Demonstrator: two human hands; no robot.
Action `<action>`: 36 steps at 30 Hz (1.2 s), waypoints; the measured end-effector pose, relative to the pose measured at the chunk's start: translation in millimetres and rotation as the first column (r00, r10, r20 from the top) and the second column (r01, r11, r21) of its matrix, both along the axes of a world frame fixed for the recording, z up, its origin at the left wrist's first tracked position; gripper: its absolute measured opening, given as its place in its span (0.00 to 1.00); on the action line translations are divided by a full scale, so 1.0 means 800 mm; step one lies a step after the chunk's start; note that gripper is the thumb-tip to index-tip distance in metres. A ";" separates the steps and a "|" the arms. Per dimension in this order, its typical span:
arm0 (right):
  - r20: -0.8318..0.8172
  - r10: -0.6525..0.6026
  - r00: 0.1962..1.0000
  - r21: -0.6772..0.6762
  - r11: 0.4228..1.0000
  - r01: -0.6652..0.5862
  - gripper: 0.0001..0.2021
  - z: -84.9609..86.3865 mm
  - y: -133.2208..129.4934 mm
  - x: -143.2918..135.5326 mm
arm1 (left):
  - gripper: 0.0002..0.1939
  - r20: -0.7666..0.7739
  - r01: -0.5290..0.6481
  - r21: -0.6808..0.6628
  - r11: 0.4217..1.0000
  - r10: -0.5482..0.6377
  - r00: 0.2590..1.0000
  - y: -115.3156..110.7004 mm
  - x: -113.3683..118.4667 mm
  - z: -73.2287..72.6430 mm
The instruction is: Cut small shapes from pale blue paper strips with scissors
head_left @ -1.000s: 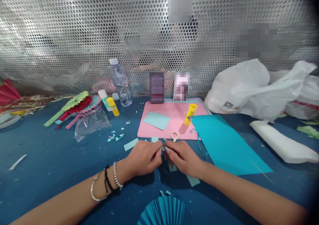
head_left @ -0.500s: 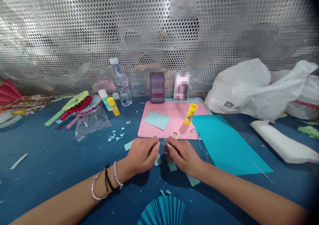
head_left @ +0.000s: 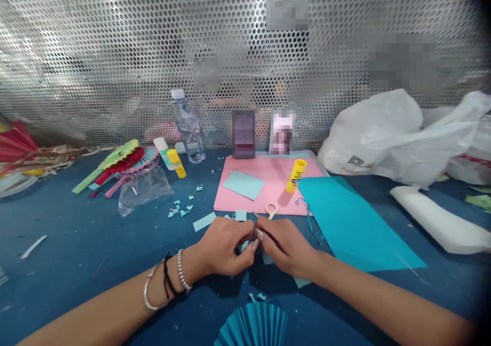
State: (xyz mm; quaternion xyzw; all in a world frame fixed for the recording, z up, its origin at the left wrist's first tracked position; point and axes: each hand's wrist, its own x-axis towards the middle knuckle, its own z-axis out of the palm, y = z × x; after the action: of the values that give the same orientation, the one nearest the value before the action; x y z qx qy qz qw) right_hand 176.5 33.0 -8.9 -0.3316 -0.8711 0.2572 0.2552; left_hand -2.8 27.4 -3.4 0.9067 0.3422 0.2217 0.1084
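Observation:
My left hand (head_left: 231, 245) and my right hand (head_left: 288, 246) meet above the blue table, fingertips pinched together and touching. Whatever lies between them is too small to make out. Small scissors, with a cream handle loop (head_left: 271, 211), lie just beyond my right hand, partly hidden by it. Light blue paper pieces surround the hands: one strip (head_left: 204, 222) left of my left hand, a small square (head_left: 241, 215) behind it, others partly under my right hand. A pleated teal paper fan (head_left: 253, 326) lies nearest me, with small scraps above it.
Pink sheets (head_left: 261, 162) bear a light blue card (head_left: 244, 186) and an upright yellow glue stick (head_left: 296, 176). A teal sheet (head_left: 360, 223) lies right. Behind are two phones, a bottle (head_left: 188, 126) and white bags (head_left: 372, 131). Folded fans (head_left: 123, 163) lie left.
My hands have come together, closing the small gap between their fingertips. More of the scissors' handle and of the paper pieces behind my left hand shows. The view has shifted slightly.

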 end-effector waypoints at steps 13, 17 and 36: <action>-0.060 0.065 0.996 -0.064 0.996 -0.069 0.09 0.002 0.001 0.002 | 0.06 0.031 0.024 -0.015 1.000 -0.023 0.999 0.001 0.000 -0.001; -0.062 0.070 0.996 -0.062 0.995 -0.074 0.10 0.002 0.000 0.003 | 0.06 0.018 0.031 0.006 1.000 -0.031 0.999 0.001 0.000 0.000; -0.034 0.063 0.997 -0.039 0.997 -0.064 0.10 0.004 0.001 0.002 | 0.11 -0.073 0.096 0.041 0.994 -0.093 0.993 0.004 -0.004 0.000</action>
State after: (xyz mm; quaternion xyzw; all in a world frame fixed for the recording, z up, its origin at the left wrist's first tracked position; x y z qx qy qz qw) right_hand 178.0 33.4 -5.3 -0.3045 -0.8716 0.2880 0.2542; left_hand -6.3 30.2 -3.5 0.9314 0.2972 0.1917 0.0862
